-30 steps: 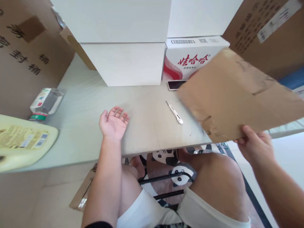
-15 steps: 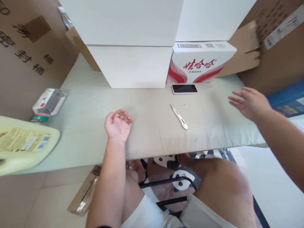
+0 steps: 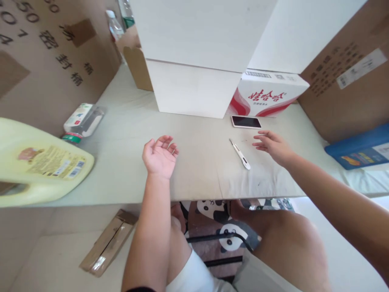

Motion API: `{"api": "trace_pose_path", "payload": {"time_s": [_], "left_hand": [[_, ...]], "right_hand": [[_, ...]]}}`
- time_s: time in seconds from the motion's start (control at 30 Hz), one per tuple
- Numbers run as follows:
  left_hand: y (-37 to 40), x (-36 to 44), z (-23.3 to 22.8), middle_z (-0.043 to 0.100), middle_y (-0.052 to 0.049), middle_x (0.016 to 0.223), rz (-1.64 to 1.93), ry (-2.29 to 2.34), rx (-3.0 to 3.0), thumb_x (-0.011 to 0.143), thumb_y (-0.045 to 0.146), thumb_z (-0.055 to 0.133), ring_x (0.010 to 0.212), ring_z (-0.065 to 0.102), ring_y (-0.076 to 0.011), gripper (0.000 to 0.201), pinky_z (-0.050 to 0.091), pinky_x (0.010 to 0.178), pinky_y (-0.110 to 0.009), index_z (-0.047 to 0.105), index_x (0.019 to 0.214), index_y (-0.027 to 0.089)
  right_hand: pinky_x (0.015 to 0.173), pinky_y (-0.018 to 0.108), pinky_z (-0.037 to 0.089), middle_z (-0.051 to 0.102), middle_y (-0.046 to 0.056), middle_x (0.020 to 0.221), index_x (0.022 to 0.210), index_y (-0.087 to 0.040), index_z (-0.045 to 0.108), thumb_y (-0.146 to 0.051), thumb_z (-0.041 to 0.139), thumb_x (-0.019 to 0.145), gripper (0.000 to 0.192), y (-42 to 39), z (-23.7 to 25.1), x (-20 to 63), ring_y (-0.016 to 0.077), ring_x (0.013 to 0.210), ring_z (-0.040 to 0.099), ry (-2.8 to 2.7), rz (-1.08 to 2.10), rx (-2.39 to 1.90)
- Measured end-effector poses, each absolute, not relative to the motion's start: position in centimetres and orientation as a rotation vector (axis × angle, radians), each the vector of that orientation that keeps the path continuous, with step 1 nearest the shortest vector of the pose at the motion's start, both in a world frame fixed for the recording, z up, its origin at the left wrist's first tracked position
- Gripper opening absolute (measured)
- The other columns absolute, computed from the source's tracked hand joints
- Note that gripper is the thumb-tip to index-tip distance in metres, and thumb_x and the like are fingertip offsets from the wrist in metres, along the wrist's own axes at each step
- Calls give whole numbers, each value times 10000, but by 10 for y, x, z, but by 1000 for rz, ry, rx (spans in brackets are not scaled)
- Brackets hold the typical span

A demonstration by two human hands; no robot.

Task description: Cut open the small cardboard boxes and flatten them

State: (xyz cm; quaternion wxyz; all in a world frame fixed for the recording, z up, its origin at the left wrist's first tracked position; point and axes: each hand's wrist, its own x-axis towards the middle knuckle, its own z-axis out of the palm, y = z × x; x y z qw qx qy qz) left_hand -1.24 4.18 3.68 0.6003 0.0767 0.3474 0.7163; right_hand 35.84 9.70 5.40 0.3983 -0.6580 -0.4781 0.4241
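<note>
The left hand (image 3: 160, 156) lay palm up on the pale grey-green table top (image 3: 197, 170), fingers loosely curled and holding nothing. The right hand (image 3: 272, 146) hovered low over the table, fingers spread and empty, just beside the slim white utility knife (image 3: 240, 154), which lay flat and apart from the fingertips. Just beyond the knife lay a white-cased smartphone (image 3: 246, 121), screen dark. Behind it stood a red-and-white printed carton (image 3: 269, 97) beside a plain white box (image 3: 194, 87).
</note>
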Motion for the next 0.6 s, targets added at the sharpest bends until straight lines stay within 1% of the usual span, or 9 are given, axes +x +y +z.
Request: {"api": "trace_pose_path", "payload": {"time_s": [0.1, 0.17, 0.37, 0.5, 0.57, 0.6], "left_hand": [[35, -24, 40, 749, -112, 984, 1652, 770, 176, 841, 431, 510, 677, 650, -156, 346, 501, 610, -279, 725, 833, 159], [31, -33, 43, 753, -120, 988, 1649, 752, 144, 840, 415, 501, 671, 644, -151, 355, 496, 612, -275, 737, 839, 150], [23, -61, 46, 735, -101, 913, 1715, 699, 39, 853, 404, 489, 648, 624, -142, 350, 488, 627, -272, 729, 822, 151], [16, -73, 41, 704, -75, 838, 1745, 635, -54, 842, 396, 519, 632, 612, -138, 303, 497, 645, -283, 712, 808, 165], [13, -77, 39, 669, -59, 771, 1755, 597, -97, 823, 386, 548, 618, 600, -136, 270, 496, 647, -286, 699, 780, 167], [13, -78, 38, 647, -51, 740, 1756, 577, -116, 814, 382, 560, 611, 594, -136, 259, 493, 647, -286, 695, 771, 166]], "right_hand": [[719, 294, 619, 711, 44, 1069, 1035, -245, 594, -411, 762, 745, 374, 113, 54, 302, 162, 821, 748, -1385, 1124, -1584], [721, 303, 615, 707, 50, 1067, 1044, -237, 593, -427, 752, 751, 384, 125, 55, 261, 163, 818, 746, -1501, 1155, -1529], [778, 330, 604, 681, 67, 1102, 1078, -222, 606, -353, 680, 826, 293, 165, 60, 142, 159, 840, 739, -1800, 1161, -1397], [798, 369, 603, 677, 87, 1143, 1080, -211, 618, -260, 652, 844, 244, 198, 64, 63, 184, 865, 732, -1945, 1096, -1320], [865, 404, 600, 675, 95, 1192, 1079, -210, 627, -213, 652, 836, 245, 214, 71, 20, 204, 923, 724, -1998, 1045, -1271], [924, 422, 588, 671, 97, 1223, 1088, -209, 631, -185, 657, 828, 262, 223, 77, -1, 216, 976, 717, -2015, 1025, -1244]]}}
